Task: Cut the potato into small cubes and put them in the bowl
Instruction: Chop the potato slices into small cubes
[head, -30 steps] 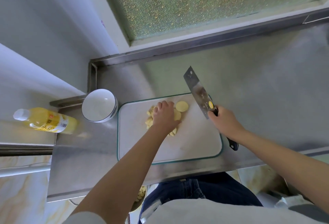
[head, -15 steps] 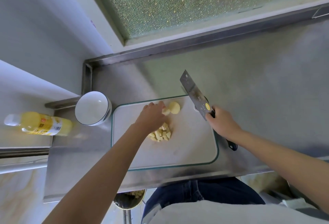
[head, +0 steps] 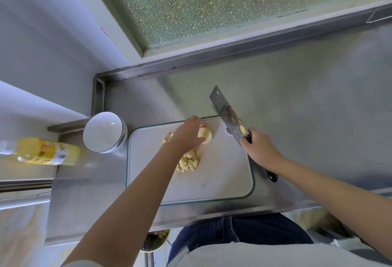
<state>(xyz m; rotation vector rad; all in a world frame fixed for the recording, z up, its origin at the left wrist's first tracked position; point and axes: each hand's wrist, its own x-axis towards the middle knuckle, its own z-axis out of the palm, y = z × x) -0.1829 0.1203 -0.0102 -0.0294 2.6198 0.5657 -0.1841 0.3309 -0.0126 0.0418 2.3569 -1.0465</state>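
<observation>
Head view, dicing stage. The left hand (head: 188, 134) reaches to the far edge of the white cutting board (head: 222, 181), its fingers curled over an uncut potato piece (head: 206, 136). Whether the piece is lifted or lies on the board cannot be told. The right hand (head: 259, 150) is wrapped round the black handle of a cleaver (head: 228, 116), whose blade is held clear of the potato over the board's far right corner, tip pointing away from the person. A heap of potato cubes (head: 188, 161) lies near the board's middle, partly hidden by the left wrist. The white bowl (head: 101, 132) stands on the steel counter (head: 297, 118) just beside the board's far left corner and appears empty, so no cubes have been transferred yet. A yellow bottle (head: 46, 153) lies on its side on a ledge left of the bowl. A metal container (head: 156, 239) holding pale scraps shows below the counter's near edge.

Hazards, as judged from this arrangement:
- **Rolling:** the remaining piece looks rounded, so it may roll under the blade unless set on a flat face.
- **Fingertips:** those covering the piece lie in the likely cutting path and should be tucked back before the cleaver descends.
- **Scattering:** the heap sits close to where the piece will probably be cut, so blade or forearm could scatter cubes off the board.
- **Transfer:** the bowl stands off the board, so cubes may spill into the gap.
</observation>
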